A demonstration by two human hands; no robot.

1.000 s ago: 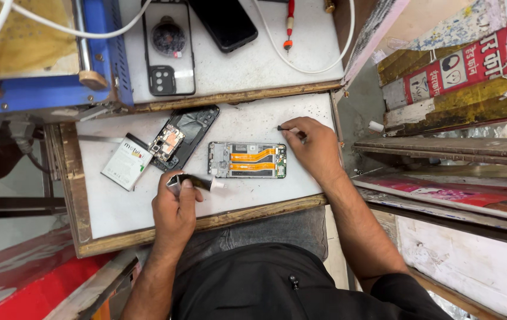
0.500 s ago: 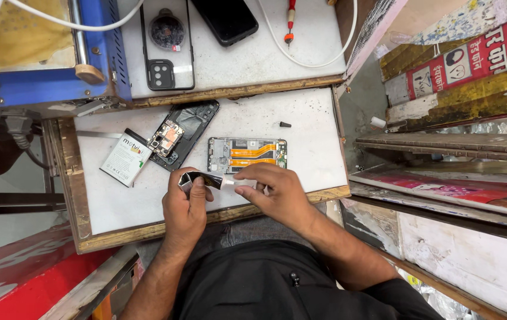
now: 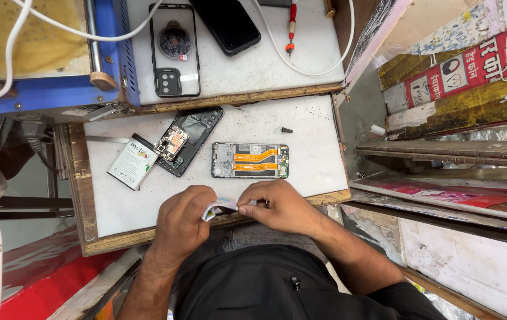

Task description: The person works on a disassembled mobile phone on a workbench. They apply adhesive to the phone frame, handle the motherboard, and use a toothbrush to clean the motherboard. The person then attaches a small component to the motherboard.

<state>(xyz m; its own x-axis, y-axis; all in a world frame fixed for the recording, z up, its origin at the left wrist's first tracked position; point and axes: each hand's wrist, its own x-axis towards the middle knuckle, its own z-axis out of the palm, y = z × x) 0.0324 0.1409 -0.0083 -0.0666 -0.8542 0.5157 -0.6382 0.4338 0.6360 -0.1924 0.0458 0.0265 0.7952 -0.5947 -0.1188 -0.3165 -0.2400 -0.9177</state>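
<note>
A small white tube (image 3: 222,207) sits between both hands at the near edge of the worktop (image 3: 312,148), just above the person's lap. The left hand (image 3: 185,219) is curled around its left end, fingers closed on it. The right hand (image 3: 280,207) pinches the other end between thumb and fingertips, so the two hands are close together and joined by the tube. What exactly the tube is cannot be told, since most of it is hidden.

Just beyond the hands lies an opened phone (image 3: 250,160), its inside facing up with orange ribbon cables running along it. To its left, lying at a slant, is a black phone frame (image 3: 194,133) with a small circuit board (image 3: 171,143) resting on it. Touching that frame's lower left is a white battery (image 3: 132,162). A tiny black piece (image 3: 286,130) lies alone to the right, well apart from the phone.

On the upper board rest a black back cover (image 3: 174,50) with camera holes, a dark phone (image 3: 226,24), a red-handled screwdriver (image 3: 291,26) and a white cable (image 3: 301,65). A blue machine (image 3: 58,89) stands at the left.
</note>
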